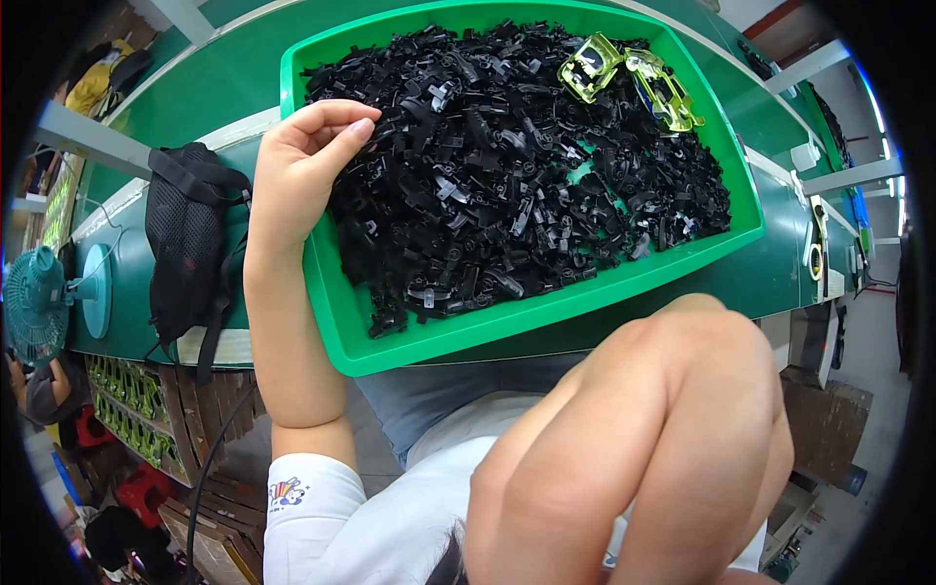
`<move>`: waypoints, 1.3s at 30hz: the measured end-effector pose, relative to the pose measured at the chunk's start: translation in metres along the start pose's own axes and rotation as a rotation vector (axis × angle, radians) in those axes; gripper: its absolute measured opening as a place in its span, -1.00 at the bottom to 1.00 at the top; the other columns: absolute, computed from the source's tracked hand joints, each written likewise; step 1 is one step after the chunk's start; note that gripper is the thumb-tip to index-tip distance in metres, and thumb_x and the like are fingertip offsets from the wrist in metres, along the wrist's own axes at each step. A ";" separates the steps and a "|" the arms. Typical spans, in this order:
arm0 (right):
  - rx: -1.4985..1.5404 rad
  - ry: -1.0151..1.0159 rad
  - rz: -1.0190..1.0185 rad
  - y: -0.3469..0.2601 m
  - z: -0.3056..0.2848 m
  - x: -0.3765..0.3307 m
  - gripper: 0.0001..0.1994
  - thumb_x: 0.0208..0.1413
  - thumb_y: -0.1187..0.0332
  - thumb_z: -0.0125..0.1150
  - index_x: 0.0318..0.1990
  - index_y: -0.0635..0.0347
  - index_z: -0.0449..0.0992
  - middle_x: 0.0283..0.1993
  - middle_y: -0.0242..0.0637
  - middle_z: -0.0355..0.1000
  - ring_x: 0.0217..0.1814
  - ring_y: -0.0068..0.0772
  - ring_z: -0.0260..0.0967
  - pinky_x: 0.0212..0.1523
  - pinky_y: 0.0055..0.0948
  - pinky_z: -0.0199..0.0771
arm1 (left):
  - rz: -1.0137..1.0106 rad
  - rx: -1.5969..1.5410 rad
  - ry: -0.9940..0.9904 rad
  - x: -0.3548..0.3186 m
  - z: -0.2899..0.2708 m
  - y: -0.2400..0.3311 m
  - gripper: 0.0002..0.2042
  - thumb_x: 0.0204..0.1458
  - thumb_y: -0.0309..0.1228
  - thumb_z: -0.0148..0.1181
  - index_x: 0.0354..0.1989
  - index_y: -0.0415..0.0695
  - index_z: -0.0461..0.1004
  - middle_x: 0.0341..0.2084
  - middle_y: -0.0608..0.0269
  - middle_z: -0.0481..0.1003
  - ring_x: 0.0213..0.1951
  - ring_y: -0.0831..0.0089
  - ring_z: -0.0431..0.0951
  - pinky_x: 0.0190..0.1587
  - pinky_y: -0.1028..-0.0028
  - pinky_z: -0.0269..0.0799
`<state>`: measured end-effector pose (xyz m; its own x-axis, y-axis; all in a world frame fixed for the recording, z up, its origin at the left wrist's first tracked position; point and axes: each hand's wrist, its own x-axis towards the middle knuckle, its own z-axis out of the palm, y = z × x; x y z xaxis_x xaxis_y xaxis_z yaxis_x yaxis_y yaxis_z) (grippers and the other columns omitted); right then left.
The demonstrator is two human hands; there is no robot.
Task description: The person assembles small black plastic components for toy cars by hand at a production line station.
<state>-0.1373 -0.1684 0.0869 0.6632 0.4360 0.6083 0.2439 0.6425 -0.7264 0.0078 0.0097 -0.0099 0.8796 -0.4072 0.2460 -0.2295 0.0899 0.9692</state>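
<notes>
Black parts: you've got a heap of small, glossy black plastic parts (487, 185) spread right across the tray, piled thick, with bits of green bottom showing through toward the right.
Tray: all of that sits in your big bright-green plastic tray (556, 320), four-sided with a raised rim, slightly askew on the bench in front of you.
Frames: two shiny yellow-green plastic frames, one squarish (590, 73), one longer (665, 93), lie side by side on the heap at the tray's far right.
Left hand: here's your bare left hand (310, 161) over the tray's left edge, thumb and forefinger tips drawn close together right at the black parts; I can't tell whether a piece sits between them.
Right hand: your bare right hand (673, 419) looms large near the camera, fingers folded, this side of the tray; its fingertips are hidden, so I can't tell how far it's closed or what it holds.
Bench: under the tray runs your dark-green worktop (239, 58).
Left side: a black mesh backpack (185, 249) rests beside your left forearm, and farther out stands a teal desk fan (39, 297).
</notes>
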 end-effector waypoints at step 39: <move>-0.001 -0.076 0.099 -0.044 -0.011 -0.012 -0.92 0.07 0.55 0.30 -0.33 0.35 0.50 -0.27 0.00 0.51 -0.35 -0.16 0.49 -0.34 -0.38 0.58 | 0.025 0.164 -0.081 0.000 0.004 0.003 -0.88 0.09 -0.48 0.27 -0.23 -0.22 0.60 -0.45 0.43 0.53 -0.41 0.74 0.44 -0.34 0.71 0.32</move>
<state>-0.1487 -0.2085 0.1077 0.6285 0.5437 0.5563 0.1806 0.5936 -0.7842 0.0057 0.0064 -0.0066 0.8378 -0.4794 0.2613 -0.3213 -0.0458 0.9459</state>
